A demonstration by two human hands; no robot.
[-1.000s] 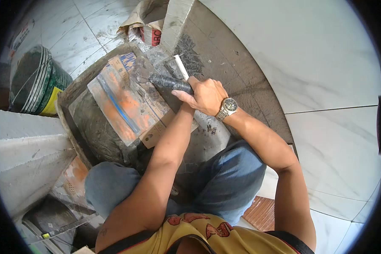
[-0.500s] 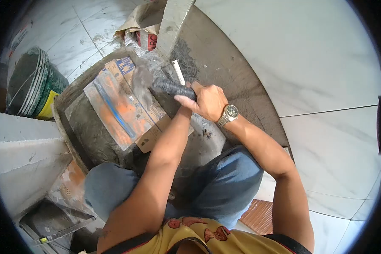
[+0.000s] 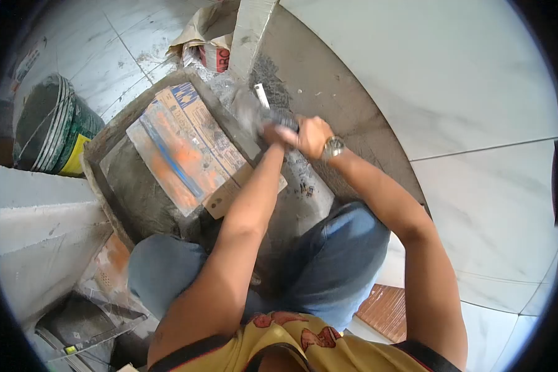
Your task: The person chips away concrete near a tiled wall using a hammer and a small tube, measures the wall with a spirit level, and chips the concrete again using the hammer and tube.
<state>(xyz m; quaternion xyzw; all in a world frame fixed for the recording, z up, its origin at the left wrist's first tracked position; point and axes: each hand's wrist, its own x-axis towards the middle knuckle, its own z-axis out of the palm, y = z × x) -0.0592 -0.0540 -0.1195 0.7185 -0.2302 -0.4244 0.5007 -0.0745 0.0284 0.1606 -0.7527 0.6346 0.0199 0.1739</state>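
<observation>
My right hand [image 3: 315,136], with a metal watch at the wrist, is wrapped round the black-wrapped handle of a hammer [image 3: 283,119]. Its grey head is smeared by motion. Under the handle lies my left hand [image 3: 273,134], largely covered and blurred, so its fingers do not show. Just beyond the hands a narrow white piece [image 3: 261,96] sticks up beside the left hand; whether that hand holds it I cannot tell. Left of my forearm, a flattened cardboard box [image 3: 201,118] and an orange-smeared board with a blue stripe [image 3: 170,158] rest across a mortar tub [image 3: 102,192].
A green bucket [image 3: 80,121] stands at the left. A torn paper bag [image 3: 214,57] sits at the back, beside a pale upright post [image 3: 249,46]. Large marble-patterned tiles [image 3: 477,124] curve along the right. Small dark bits [image 3: 305,189] lie near my knee.
The hammer's head has swung rightward, closer to my left hand and the white piece. My right hand has shifted slightly; the view has moved a little.
</observation>
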